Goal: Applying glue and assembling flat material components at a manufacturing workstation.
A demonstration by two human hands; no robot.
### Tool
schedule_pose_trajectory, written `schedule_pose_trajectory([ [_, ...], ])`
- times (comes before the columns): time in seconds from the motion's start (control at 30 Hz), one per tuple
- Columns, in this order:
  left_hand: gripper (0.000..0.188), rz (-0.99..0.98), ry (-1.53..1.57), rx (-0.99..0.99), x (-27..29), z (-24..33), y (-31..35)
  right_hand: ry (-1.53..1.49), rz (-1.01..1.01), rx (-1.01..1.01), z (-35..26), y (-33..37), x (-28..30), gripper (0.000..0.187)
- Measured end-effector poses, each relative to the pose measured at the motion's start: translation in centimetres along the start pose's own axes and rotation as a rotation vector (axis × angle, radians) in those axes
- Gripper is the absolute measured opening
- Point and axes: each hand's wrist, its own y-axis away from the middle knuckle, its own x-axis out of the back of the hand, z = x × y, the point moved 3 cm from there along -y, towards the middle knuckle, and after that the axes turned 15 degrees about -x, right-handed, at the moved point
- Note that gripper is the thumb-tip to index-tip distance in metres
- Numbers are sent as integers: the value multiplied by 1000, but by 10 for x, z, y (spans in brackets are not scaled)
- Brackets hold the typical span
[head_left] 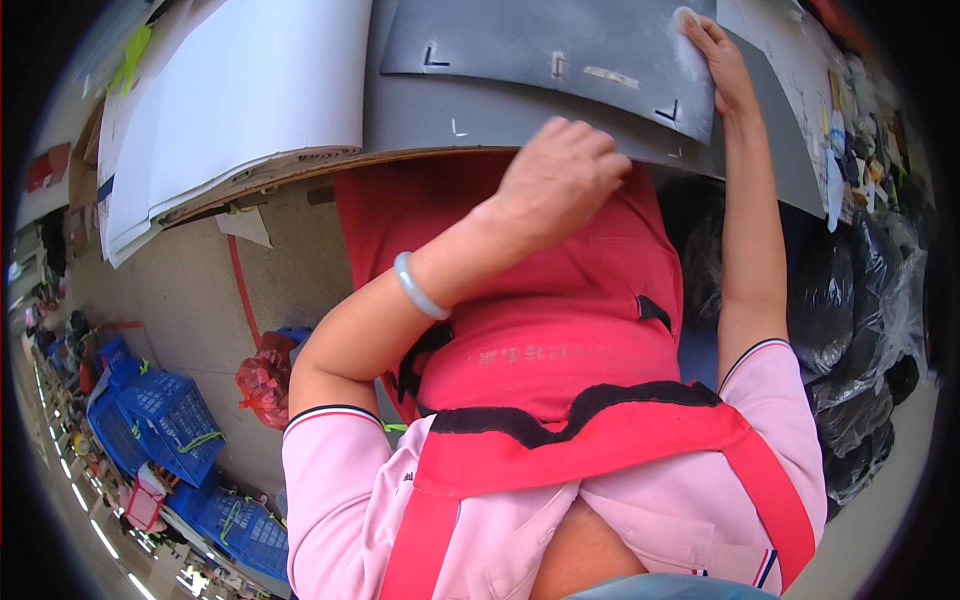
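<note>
Right grip (732,72) pinches a white piece (684,16); left grip (562,172) hangs loosely curled.

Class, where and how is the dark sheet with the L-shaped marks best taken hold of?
Probably pinch the dark sheet by its near edge, toward the left corner, coming from the near side: that thin edge is uncovered there, while the right grip is already at its right edge.

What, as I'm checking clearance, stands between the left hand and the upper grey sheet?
Nothing visible blocks it: only a strip of the lower grey sheet shows between the left hand and the upper grey sheet.
</note>
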Motion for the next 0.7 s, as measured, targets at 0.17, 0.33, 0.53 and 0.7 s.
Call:
schedule_pose_trajectory([
  [0.17, 27, -100, -12, 266, 42, -51, 29, 187, 94, 30, -3, -3, -44, 17],
  [0.33, 19, -142, 118, 296, 49, -61, 23, 154, 129, 65, 0, 6, -43, 15],
  [0.53, 13, -145, -64, 138, 36, -49, 25, 166, 103, 76, 0, 4, -41, 14],
  [0.7, 21, -137, -214, 69, 15, -55, 14, 48, 31, 61, 5, -5, -66, 14],
])
